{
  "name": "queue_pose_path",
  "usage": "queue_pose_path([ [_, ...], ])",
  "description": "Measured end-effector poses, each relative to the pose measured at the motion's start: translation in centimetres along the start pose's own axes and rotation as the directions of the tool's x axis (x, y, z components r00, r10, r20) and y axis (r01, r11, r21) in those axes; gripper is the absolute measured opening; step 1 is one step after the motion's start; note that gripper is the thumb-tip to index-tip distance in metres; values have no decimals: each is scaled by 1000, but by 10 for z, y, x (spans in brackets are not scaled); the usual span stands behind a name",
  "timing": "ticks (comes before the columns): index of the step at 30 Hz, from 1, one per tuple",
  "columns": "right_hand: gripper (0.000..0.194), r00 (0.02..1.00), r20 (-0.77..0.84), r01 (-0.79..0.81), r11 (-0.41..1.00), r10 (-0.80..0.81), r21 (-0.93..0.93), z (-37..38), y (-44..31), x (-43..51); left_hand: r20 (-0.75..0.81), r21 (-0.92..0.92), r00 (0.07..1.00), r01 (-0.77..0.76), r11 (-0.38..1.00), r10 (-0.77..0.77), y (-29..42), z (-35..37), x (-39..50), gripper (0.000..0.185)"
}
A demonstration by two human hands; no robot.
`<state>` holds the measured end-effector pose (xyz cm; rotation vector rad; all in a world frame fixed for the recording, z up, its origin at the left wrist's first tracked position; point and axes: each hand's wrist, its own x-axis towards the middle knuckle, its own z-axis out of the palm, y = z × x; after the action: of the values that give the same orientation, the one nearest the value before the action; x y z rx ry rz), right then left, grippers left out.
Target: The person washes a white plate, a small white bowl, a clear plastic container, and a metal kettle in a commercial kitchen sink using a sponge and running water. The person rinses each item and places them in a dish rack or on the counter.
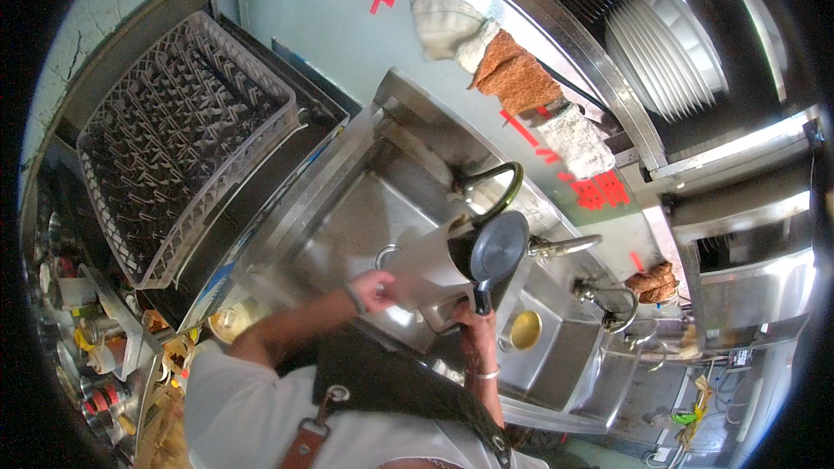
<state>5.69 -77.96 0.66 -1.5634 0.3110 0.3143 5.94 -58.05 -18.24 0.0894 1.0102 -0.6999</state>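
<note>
A pale pitcher (430,267) with a dark inside is tilted over the steel sink basin (352,208). Its round grey lid (500,246) stands raised beside the mouth. My right hand (475,326) is closed on the pitcher's handle, below the lid's black tab. At the pitcher's lower left side is my left hand (373,291), a dark band on its wrist. Motion blur hides whether its fingers grip the body or only lie against it. A curved faucet (515,185) arches just above the pitcher's mouth; whether water runs is not visible.
A second basin holds a round yellowish vessel (525,330). More faucets (567,245) line the back. To the left sits a plastic crate (287,111) full of dark pieces. Cloths (515,75) hang on the wall above, and white plates (658,58) stand in a rack at upper right.
</note>
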Motion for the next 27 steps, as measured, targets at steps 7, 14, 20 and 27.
queue_pose_path([
  [7, 3, 999, -33, -21, 999, 23, 40, 1, 2, -2, 15, 32, 999, -34, 999, 33, 3, 5, -10, 46],
  [14, 4, 1000, -4, 20, 1000, -20, 12, -1, 8, 1, -27, -6, 1000, -7, 1000, 7, 6, 8, -12, 45],
  [20, 4, 1000, -13, -22, 998, 22, 66, 4, 3, -1, -7, -4, 1000, -6, 1000, 6, 6, 5, -9, 49],
  [27, 6, 1000, -20, -19, 997, 21, 70, 5, 2, -1, -59, 4, 998, -13, 1000, 14, 4, 5, -4, 50],
])
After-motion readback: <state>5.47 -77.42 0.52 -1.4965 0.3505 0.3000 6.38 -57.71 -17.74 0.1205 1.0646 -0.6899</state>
